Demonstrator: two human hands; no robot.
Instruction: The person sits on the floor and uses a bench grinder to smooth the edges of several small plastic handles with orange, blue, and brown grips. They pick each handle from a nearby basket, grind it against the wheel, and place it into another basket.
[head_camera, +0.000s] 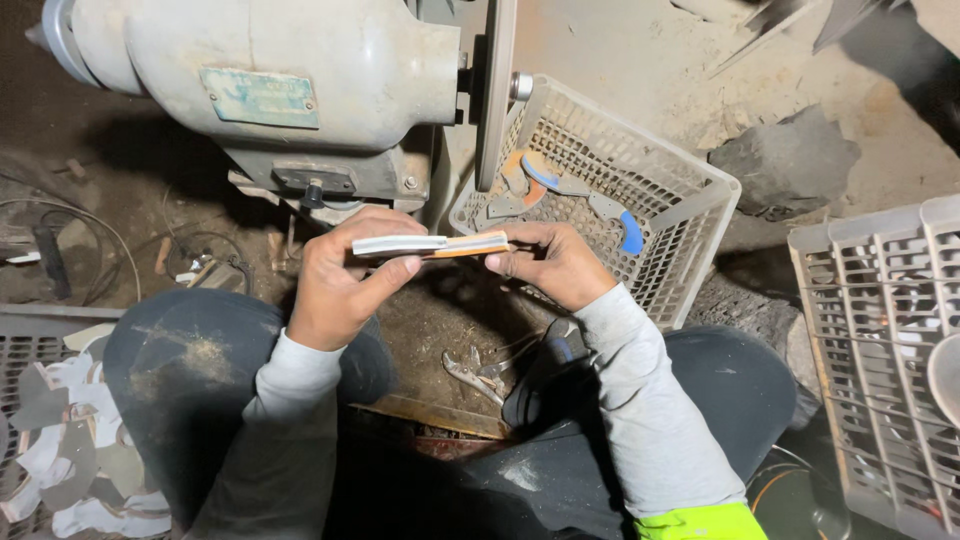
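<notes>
My left hand (338, 283) and my right hand (553, 262) together hold a flat knife-like piece (430, 245) edge-up, level, in front of me. Its left part is grey metal and its right part has an orange handle. The left hand pinches the metal end and the right hand pinches the orange end. Just above it stands a grinding wheel (495, 95) on a big grey motor (270, 75). Both hands are below the wheel and apart from it.
A white plastic basket (690, 215) to the right of the wheel holds several similar pieces with orange and blue handles. Another basket (875, 350) stands at the far right. Pliers (478, 372) lie on the dirty floor between my knees. Cut metal blanks (70, 450) lie at left.
</notes>
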